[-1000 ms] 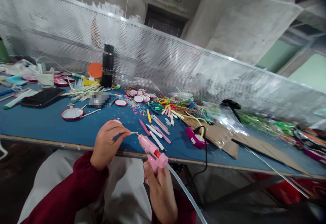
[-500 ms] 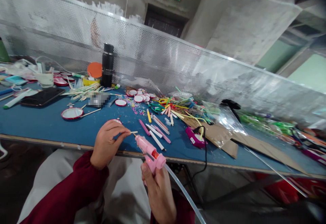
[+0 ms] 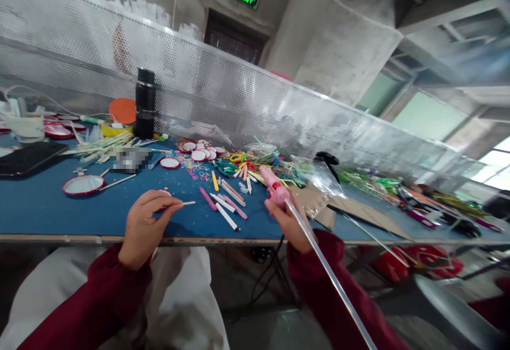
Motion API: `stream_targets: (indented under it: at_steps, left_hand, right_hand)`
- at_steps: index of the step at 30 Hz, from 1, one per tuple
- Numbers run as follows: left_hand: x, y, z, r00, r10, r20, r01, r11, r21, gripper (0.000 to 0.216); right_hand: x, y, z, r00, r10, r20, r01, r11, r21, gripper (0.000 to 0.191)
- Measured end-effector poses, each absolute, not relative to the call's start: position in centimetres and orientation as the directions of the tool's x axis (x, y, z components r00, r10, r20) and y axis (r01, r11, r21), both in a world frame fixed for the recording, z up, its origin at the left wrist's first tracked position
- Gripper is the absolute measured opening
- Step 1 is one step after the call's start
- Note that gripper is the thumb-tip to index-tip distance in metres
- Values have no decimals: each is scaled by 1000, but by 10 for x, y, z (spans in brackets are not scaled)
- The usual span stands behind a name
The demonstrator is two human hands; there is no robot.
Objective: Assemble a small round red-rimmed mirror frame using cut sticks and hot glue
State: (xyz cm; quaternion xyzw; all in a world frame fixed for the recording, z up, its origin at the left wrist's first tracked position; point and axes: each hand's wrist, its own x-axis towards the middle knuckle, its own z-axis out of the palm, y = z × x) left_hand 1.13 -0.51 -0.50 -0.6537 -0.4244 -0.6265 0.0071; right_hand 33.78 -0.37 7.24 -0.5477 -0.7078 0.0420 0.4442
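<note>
Loose markers lie on the blue table between the 2 hands. The left hand pinches a thin stick between thumb and fingertips, its free end pointing at the markers, above the table's near part. Behind this hand, a red-rimmed disc is mostly hidden. The right hand wraps around the grip of a gun, held to the right of the markers; from this angle the gun covers part of a tangle of cords. The gun's trigger is out of sight.

At left are a phone, a larger disc and a heap of pale sticks; a bottle stands upright near the panel. Cardboard and a bag lie at right.

The gun is pink and looks like plastic, with a clear, smooth rod slanting from its back. The panel is grey, metal-like and perforated; the bottle is black and cylindrical, the bag transparent and crinkled, the cardboard flat and brown.
</note>
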Motion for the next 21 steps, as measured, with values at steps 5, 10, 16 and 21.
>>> stream_targets:
  at_steps: [5, 10, 16, 21]
  left_hand:
    - [11, -7, -6, -197, 577, 792, 512, -629, 585, 12]
    - [9, -9, -2, -234, 639, 733, 445, -600, 665, 15]
    - [8, -15, 7, -310, 745, 590, 271, -526, 806, 21]
    - [10, -20, 9, -300, 779, 551, 198, -514, 834, 21]
  right_hand:
    - [389, 58, 120, -123, 860, 495, 948, 249, -196, 25]
    - [390, 99, 115, -106, 940, 325, 988, 135, -69, 22]
    - [376, 138, 101, 8, 945, 327, 991, 35, -128, 31]
    - [356, 144, 99, 78, 885, 458, 945, 80, -317, 26]
